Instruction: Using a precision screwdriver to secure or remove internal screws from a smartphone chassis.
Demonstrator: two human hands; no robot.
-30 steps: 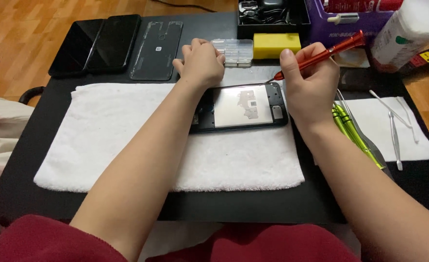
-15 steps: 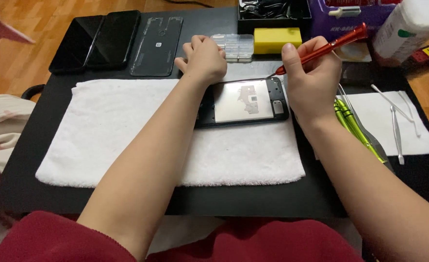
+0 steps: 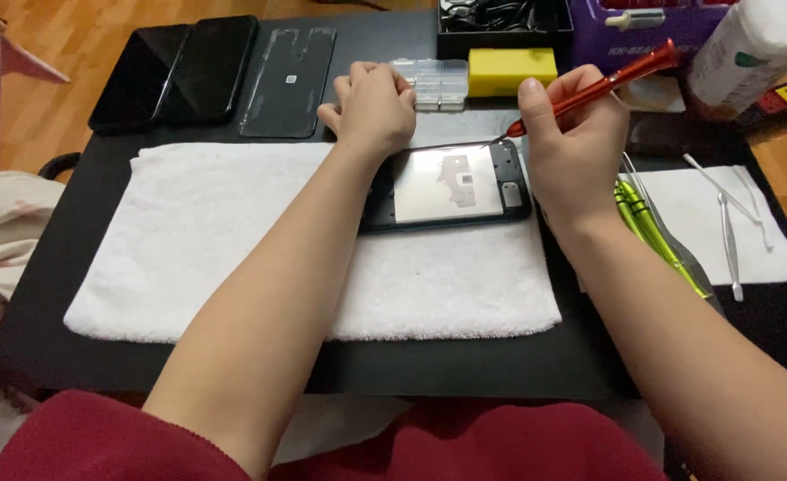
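Opened phone, back cover removed, lies on a white towel on the black tabletop. Right hand grips a red screwdriver, tip at the frame's upper right corner; left hand, loosely fisted, steadies the upper left edge. Keeping the driver square to the screw would likely prevent slipping. The interior shows a silvery plate within a dark frame.

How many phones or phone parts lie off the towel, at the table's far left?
3: a dark phone at the far-left corner, a second dark phone just right of it, and a black back cover right of those. None seems hidden.
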